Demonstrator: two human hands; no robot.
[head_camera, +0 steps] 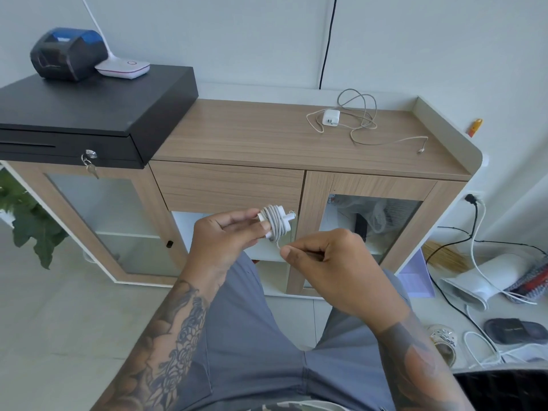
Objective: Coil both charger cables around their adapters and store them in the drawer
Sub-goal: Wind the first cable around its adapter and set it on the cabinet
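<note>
My left hand (228, 232) grips a white adapter (274, 222) with its grey-white cable wound around it in several turns. My right hand (326, 256) pinches the short free end of that cable just below the coil. A second white adapter (330, 117) lies on the wooden cabinet top (237, 134) at the back right, its long cable (361, 120) sprawled loose around it. The wooden drawer front (228, 185) under the top is closed, directly behind my hands.
A black cash drawer (89, 114) with a key sits on the cabinet's left, carrying a small printer (66, 53) and a white lamp base (123, 68). Glass doors flank the drawer. Cables, a white appliance and slippers litter the floor at right; a plant stands at left.
</note>
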